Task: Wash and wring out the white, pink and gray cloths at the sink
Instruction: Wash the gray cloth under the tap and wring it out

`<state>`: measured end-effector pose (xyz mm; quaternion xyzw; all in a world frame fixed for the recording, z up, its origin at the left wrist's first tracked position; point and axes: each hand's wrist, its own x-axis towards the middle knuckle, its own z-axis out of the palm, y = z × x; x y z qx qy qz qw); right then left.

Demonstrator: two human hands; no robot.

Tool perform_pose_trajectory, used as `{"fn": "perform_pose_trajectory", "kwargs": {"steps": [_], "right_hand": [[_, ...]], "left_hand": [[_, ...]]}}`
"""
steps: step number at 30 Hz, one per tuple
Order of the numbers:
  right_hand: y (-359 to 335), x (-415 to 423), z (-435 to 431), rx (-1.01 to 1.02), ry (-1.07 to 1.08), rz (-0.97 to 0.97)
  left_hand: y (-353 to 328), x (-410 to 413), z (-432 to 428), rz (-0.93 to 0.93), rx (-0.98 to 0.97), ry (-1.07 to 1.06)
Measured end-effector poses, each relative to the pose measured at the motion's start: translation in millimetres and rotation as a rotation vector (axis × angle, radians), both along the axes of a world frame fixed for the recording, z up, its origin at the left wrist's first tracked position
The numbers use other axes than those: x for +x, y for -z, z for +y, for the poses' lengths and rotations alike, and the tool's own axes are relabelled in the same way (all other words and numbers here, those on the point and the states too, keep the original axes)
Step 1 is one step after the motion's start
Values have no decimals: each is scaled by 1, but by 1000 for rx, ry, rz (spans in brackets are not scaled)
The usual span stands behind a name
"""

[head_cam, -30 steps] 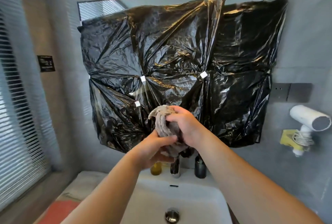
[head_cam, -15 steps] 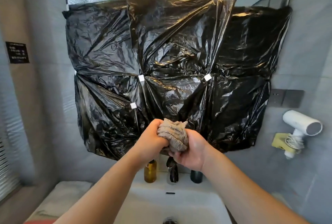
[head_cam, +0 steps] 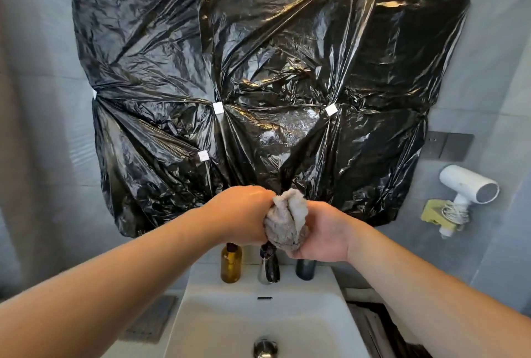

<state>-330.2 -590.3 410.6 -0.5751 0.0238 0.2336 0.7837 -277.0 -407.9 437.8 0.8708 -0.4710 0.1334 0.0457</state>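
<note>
Since the frame a second earlier, the right grip (head_cam: 324, 234) has shifted from the top of the gray cloth (head_cam: 287, 222) to its lower right side, and the left grip (head_cam: 244, 214) has come up to the cloth's upper left. Both grips are closed round the cloth, which is bunched into a tight wad between them at centre frame. The left grip shows its back to the camera, with its fingers hidden behind the wad. The right grip cups the wad from below and from the right. A pale upper end of the cloth stands clear above both grips. The wad is held in the air above the faucet (head_cam: 268, 268) and the white sink (head_cam: 301, 323), touching neither. The drain (head_cam: 265, 349) sits at bottom centre. An amber bottle (head_cam: 230, 264) stands just left of the faucet and a dark bottle (head_cam: 306, 268) just right of it. Black plastic sheeting (head_cam: 258, 70), fixed with small white tape squares, fills the upper frame behind the grips. A white hair dryer (head_cam: 468, 188) hangs on the wall at right, below two dark switch plates (head_cam: 448, 146). A gray mat (head_cam: 152, 317) lies on the worktop at lower left.
</note>
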Motion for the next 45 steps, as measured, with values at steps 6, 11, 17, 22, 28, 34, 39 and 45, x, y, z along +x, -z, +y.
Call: {"fn": "perform_pose_trajectory", "kwargs": {"steps": [6,11,17,22,28,34,39,45], "right_hand": [[1,16,-15,-280,-336,4],[-10,34,-5,-639,-493,-78],[-20,48,1,-747,-604,-94],[-25,53,6,-762,-609,-85],[-40,49,3,-830,-562,-60],[-40,46,-2,-775,-430,31],[-28,53,5,-774,-541,40],[-18,58,17,-882,-546,46]], "left_hand": [[-8,12,-8,80,205,28],[-13,28,-8,551,335,-35],[-17,48,1,987,255,-60],[-21,58,3,1129,312,-67],[-27,55,11,1272,244,-18],[-15,32,3,780,104,-29],[-13,40,-4,748,192,-114],[-17,59,-6,1051,390,-158]]}}
